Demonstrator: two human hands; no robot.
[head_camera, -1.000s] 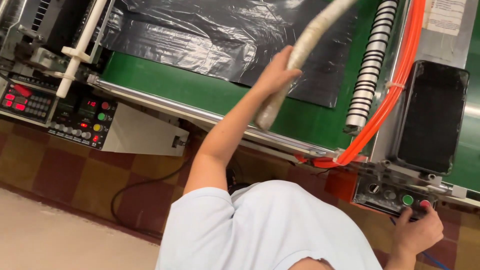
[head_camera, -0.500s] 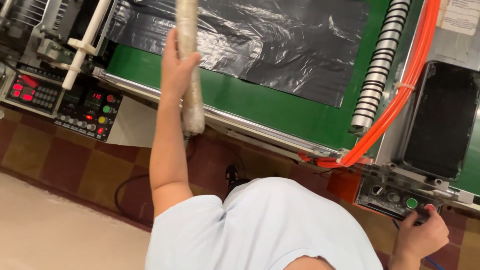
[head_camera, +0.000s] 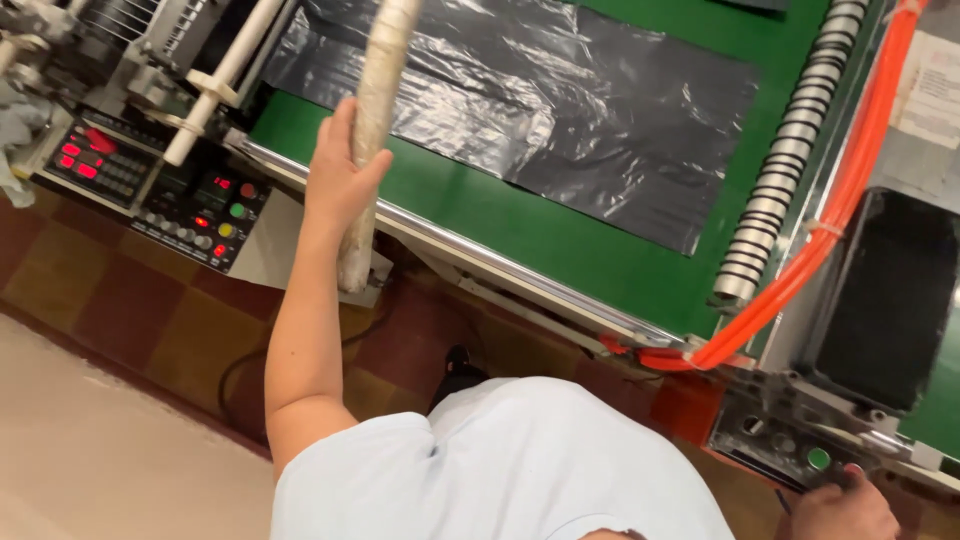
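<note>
A long pale stick, wrapped in tape, is held upright by the left hand, whose fingers are closed around its middle, at the near edge of the green belt. Black plastic sheeting lies on that belt. The right hand is rested at a button box, its grip not discernible. A control panel is lit red.

Machine bed and its surroundings — seen from above

A black plastic sheet lies on the green conveyor bed; an orange hose runs beside a black-and-white ribbed roller, a control panel with red displays sits at the left — over brown checkered floor tiles.
</note>
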